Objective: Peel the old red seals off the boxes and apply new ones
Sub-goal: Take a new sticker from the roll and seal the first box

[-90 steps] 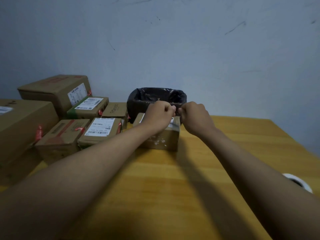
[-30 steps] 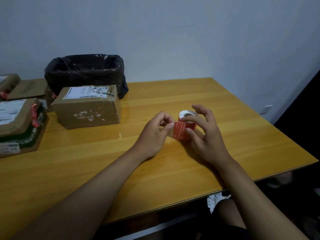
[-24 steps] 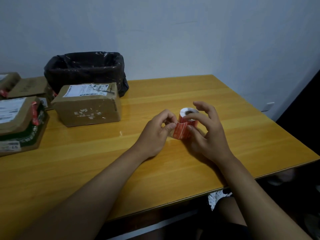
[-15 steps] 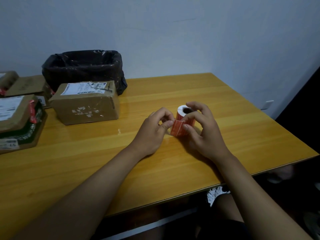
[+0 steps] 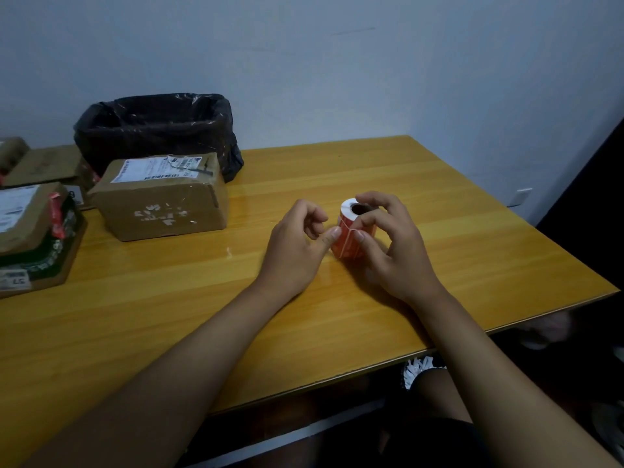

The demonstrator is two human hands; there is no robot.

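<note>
Red stickers are wound round a small roll that stands on end on the yellow wooden table, and both of my hands are at it. My right hand curls round the roll and holds it, with one finger on its top rim. My left hand has its fingers bent, and its thumb tip touches the loose edge of a sticker on the side of the roll; I cannot tell if I have that edge pinched yet. I think I am picking a new seal off the roll right now. One brown box sits close by, a bit to my left, and I see no red seal on the sides that face me, so I think its old one is already off and it waits for a new one. Behind it is a bin with a black bag. More boxes lie at the far left, and a crumpled red seal shows on one of them. So I think most of the job is still left: stick this new seal on, then peel and seal the others.
</note>
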